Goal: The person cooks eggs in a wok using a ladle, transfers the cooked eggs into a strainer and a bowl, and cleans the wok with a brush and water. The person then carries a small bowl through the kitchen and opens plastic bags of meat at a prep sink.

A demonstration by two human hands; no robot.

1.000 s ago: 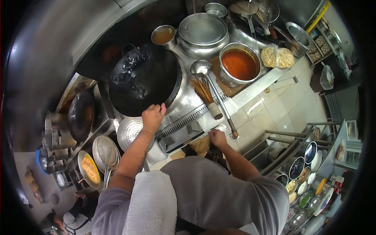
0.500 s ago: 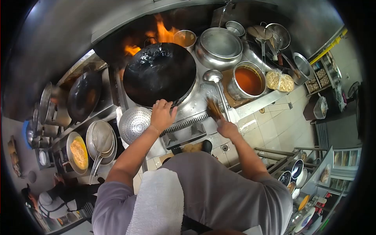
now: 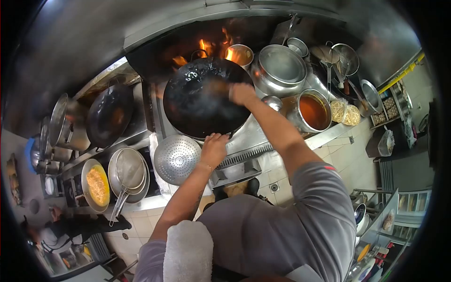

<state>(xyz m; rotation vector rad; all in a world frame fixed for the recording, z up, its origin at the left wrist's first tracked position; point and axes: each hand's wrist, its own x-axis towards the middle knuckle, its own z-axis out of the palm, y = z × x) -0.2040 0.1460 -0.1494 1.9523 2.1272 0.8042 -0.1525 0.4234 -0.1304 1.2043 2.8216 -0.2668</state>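
A black wok (image 3: 202,101) sits on the burner, wet and shiny at its far side, with haze inside. My left hand (image 3: 214,149) is closed at its near rim, fingers curled over the edge. Over the wok's right half, my right hand (image 3: 242,94) grips a bamboo wok brush (image 3: 217,88), whose bristles are smeared by motion against the inside surface. Left of my left wrist lies a perforated metal strainer (image 3: 177,160). The bowl of a ladle (image 3: 272,103) shows behind my right forearm, which hides its handle.
Flames (image 3: 206,47) rise behind the wok. A lidded metal pot (image 3: 282,66) and a pot of red-orange liquid (image 3: 314,113) stand at right, beside bagged noodles (image 3: 345,113). Another wok (image 3: 111,116), sieves (image 3: 128,169) and a plate of orange food (image 3: 97,188) are left. A person (image 3: 61,235) stands lower left.
My right hand has carried the brush from beside the ladle up and left into the wok. My left hand has closed at the near rim. The view has shifted slightly.
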